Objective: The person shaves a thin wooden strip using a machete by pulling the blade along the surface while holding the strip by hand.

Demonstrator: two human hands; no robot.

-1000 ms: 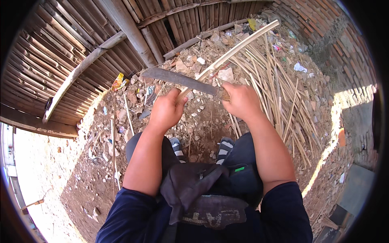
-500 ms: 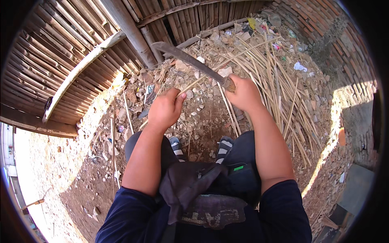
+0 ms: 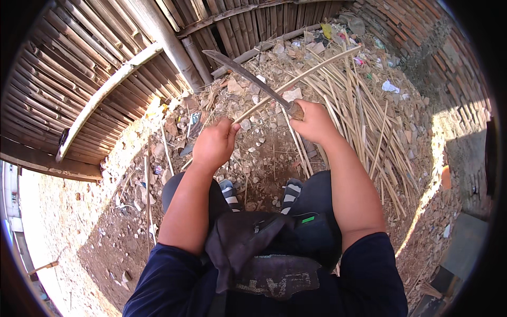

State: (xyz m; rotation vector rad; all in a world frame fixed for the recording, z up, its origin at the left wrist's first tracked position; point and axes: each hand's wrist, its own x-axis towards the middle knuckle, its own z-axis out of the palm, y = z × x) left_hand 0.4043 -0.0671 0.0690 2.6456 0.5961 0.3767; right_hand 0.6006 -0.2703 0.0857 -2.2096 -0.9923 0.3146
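Bare hands with a long-bladed knife and a pale strip, seen from above. The left hand [image 3: 215, 143], just left of the frame's centre, has its thumb and fingers clamped on the lower end of the pale strip [image 3: 317, 68], which runs obliquely from that grip to the upper right of the frame. The right hand [image 3: 315, 124], right of centre, has its fingers closed around the short handle of the machete [image 3: 245, 74]; the dark blade extends toward the upper left, its tip near the foot of a thick post [image 3: 171, 47]. Blade and strip cross in the upper middle of the frame, between the hands and above them; whether the edge touches the strip cannot be told. Right of centre, a fanned pile of similar strips [image 3: 364, 127] lies on stony ground strewn with litter, including a white scrap [image 3: 391, 86] at upper right and a yellow scrap [image 3: 327, 30] near the top. A slatted wall [image 3: 79, 79], with a curved pole [image 3: 103, 100] across it, fills the upper left; a brick wall [image 3: 422, 47] closes the upper right. At lower centre, striped socks [image 3: 230, 194] appear beyond the dark trousers, and dark cloth [image 3: 248, 238] lies across the lap.
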